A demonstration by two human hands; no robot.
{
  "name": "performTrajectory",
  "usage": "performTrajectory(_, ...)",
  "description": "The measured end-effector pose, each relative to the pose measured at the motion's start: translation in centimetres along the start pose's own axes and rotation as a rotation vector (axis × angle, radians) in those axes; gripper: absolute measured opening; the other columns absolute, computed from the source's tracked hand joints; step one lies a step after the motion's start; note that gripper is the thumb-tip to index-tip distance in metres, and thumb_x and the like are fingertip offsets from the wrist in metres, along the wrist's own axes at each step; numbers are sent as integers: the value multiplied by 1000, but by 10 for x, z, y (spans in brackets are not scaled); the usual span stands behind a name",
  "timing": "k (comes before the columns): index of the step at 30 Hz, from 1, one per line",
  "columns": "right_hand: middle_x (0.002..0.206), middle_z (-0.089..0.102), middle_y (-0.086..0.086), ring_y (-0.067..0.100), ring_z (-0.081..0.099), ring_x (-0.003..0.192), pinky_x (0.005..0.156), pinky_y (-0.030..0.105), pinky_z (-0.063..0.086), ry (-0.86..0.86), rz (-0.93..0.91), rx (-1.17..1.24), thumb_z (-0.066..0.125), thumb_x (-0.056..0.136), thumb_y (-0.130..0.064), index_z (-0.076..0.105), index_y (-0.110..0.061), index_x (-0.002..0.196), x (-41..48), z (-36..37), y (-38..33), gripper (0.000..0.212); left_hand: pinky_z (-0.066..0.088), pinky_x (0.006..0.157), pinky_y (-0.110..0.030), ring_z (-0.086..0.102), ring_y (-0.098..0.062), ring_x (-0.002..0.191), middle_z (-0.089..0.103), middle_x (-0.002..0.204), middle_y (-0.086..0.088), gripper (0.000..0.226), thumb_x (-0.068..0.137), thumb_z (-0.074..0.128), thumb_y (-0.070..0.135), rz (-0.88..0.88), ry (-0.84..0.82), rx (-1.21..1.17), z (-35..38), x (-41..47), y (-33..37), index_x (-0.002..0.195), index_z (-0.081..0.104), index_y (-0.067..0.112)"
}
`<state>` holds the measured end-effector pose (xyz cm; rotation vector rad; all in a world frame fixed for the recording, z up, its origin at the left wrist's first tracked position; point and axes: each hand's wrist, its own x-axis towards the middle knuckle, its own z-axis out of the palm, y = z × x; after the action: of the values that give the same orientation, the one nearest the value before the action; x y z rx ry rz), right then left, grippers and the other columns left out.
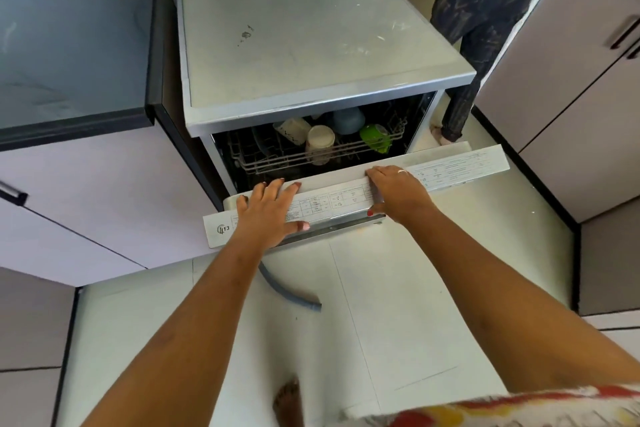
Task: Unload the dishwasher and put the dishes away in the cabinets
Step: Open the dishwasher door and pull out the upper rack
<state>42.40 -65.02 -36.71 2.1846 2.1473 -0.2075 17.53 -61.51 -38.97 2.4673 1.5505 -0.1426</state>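
The freestanding dishwasher (311, 45) stands ahead with its door (457, 163) partly lowered. Both my hands are on the door's top edge. My left hand (268, 210) lies over it with fingers spread and the thumb under the front lip. My right hand (398, 192) grips the edge, fingers over the top and thumb on the front. Inside, the upper rack (277, 158) holds a cream cup (320, 144), a second cream cup (292, 130), a blue-grey bowl (349, 120) and a green cup (375, 137).
Lilac base cabinets (86, 191) under a dark countertop (69, 52) sit to the left. Taupe cabinets (571, 97) stand at right. Another person's legs (467, 28) are behind the dishwasher on the right. A grey hose (287, 291) lies on the white floor, near my bare foot (287, 402).
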Motion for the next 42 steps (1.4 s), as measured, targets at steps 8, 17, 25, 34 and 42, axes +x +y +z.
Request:
performTrajectory(8,117,56,9,28,56,108,88,40,49,20,-41,-149,69,80,-22,49,-8,125,-47,32,0,51,23,104,-68,28,-33,134,24,149,-6,109,69,63,68,12,-191,82,19,-22,25,146,-10,40)
performTrajectory(17,98,59,4,21,63,82,62,34,56,10,-69,-189,85,60,-27,53,-15,116,-102,82,6,65,35,101,-54,39,-31,126,36,140,-4,123,52,82,56,48,-330,-10,60,-49,48,146,7,34)
performTrajectory(25,116,62,9,27,61,102,81,34,48,-293,-26,-110,43,95,-49,20,-24,150,-105,74,0,65,36,101,-55,43,-30,127,39,141,-3,110,59,80,55,23,-432,-87,92,-74,65,145,14,32)
performTrajectory(34,108,67,1,24,64,99,79,32,48,-611,-82,-199,58,89,-43,67,-21,107,-102,117,-6,30,36,104,-38,43,-27,129,40,147,-5,51,99,35,44,34,-668,-297,139,-88,72,146,25,27)
performTrajectory(42,121,61,11,29,58,113,90,39,49,-689,-150,-268,59,91,-12,58,-6,120,-142,200,-15,30,42,97,-34,51,-29,121,54,133,-8,52,90,57,37,140,-672,-147,221,-109,92,139,43,26)
